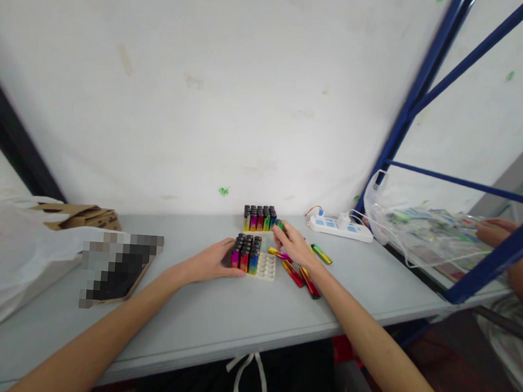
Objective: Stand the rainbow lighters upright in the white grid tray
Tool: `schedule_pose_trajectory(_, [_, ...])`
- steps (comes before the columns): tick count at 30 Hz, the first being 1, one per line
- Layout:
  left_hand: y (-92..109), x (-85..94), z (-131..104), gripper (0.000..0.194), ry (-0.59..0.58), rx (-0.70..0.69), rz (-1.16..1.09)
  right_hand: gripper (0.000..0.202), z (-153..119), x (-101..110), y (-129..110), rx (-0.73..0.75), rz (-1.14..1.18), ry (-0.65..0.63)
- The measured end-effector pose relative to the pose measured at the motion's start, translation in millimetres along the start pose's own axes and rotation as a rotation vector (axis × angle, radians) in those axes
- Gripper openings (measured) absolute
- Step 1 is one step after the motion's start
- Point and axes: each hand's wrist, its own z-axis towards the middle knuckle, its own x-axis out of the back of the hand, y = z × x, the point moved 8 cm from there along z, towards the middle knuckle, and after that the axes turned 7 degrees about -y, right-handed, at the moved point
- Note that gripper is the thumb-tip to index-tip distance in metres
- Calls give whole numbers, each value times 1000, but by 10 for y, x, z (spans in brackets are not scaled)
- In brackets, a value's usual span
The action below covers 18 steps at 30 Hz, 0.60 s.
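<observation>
Upright lighters [245, 254] with black tops and shiny multicoloured bodies fill the left part of a pale tray [267, 267] with round slots; its right part shows bare slots. My left hand [214, 261] wraps round the tray's left side, thumb along the front. Between the fingertips of my right hand [294, 244] is a green lighter [280, 224], mostly hidden by the fingers, raised behind the tray's right part. Just behind, a second group of upright lighters [259, 217] stands in another pale holder. Red lighters [292, 273] and a yellow-green lighter [321, 254] lie loose beside my right hand.
A white power strip [340, 226] with a plug lies near the wall. At left are a phone [124, 269], a white plastic bag [19, 262] and folded cardboard [81, 216]. A blue metal frame [403, 122] rises at right, with another person's hand [494, 231] beyond.
</observation>
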Motion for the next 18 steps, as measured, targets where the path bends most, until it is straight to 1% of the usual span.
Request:
schedule_pose_trajectory(1, [-4, -1, 2, 73, 1, 0, 1, 41, 3, -20, -35, 33, -26, -27])
schedule_pose_trajectory(3, [-14, -4, 5, 74, 0, 6, 7, 42, 1, -27, -100, 92, -130, -33])
schedule_pose_trajectory(6, [-24, -9, 9, 77, -2, 15, 10, 44, -9, -44, -121, 101, -251, -43])
schedule_pose_trajectory(10, [-20, -10, 12, 77, 5, 5, -6, 44, -18, -73, -70, 76, -257, -75])
schedule_pose_trajectory(12, [-19, -6, 11, 76, 12, 4, -15, 43, -15, -103, -52, 89, -279, -98])
schedule_pose_trajectory(15, [-12, -4, 10, 73, 11, 10, -13, 40, -3, -192, -30, 112, -320, -169])
schedule_pose_trajectory(18, [0, 1, 8, 73, 9, 22, -1, 37, -1, -268, -70, 162, -364, -230])
